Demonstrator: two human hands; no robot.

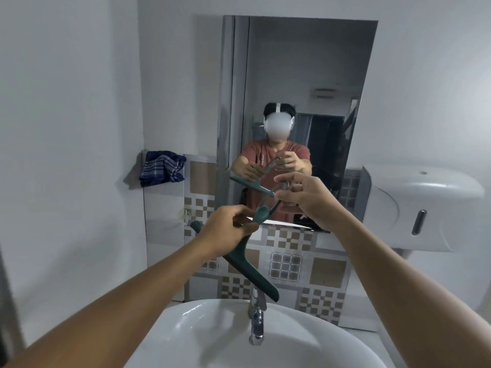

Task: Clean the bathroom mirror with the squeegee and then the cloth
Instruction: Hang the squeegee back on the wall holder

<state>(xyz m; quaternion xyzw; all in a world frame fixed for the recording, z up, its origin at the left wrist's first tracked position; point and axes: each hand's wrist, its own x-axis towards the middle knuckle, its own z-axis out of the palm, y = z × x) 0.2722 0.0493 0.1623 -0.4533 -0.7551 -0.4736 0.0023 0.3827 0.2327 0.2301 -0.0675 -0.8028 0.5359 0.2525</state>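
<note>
Head view: squeegee (pixel 236 257) at frame centre, over the sink (pixel 212 338) and short of the mirror (pixel 305 75). Left hand (pixel 228 229) pinched around the neck near the blade, right hand (pixel 300 196) closed on the looped handle end, probably to settle a working grip. Blade slanted down-right, off the glass. Cloth (pixel 162 168) parked at middle left, seemingly kept for later.

The dark green plastic squeegee (pixel 247 264) is smeared by motion blur; its neck is hidden under the left hand (pixel 228 229). The white ceramic basin (pixel 202 338) is cut by the bottom edge.
</note>
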